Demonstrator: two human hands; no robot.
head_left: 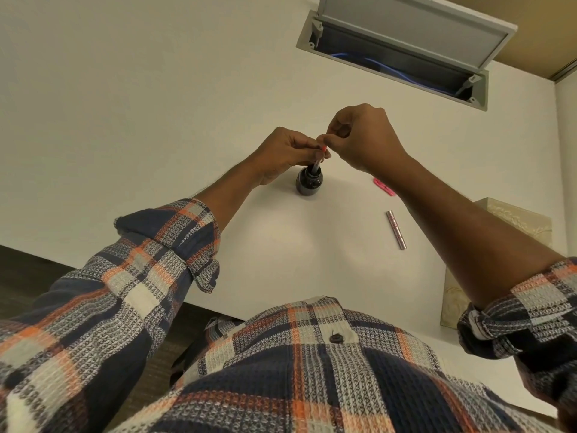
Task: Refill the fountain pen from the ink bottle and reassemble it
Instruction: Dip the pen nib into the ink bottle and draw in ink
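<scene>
A dark round ink bottle (308, 182) stands open on the white table (156, 120). The pen's front section with its converter (317, 165) stands upright in the bottle's mouth. My left hand (285, 151) pinches the section just above the bottle. My right hand (363, 135) pinches the reddish top end of the converter (324, 148). A metallic pink pen barrel (396, 229) lies on the table to the right. A bright pink pen part (383, 186) lies partly hidden behind my right forearm.
An open cable hatch (396, 54) with blue cables sits in the table at the far right. A cream patterned box (487, 264) stands at the right edge under my right forearm. The table's near edge runs along my torso.
</scene>
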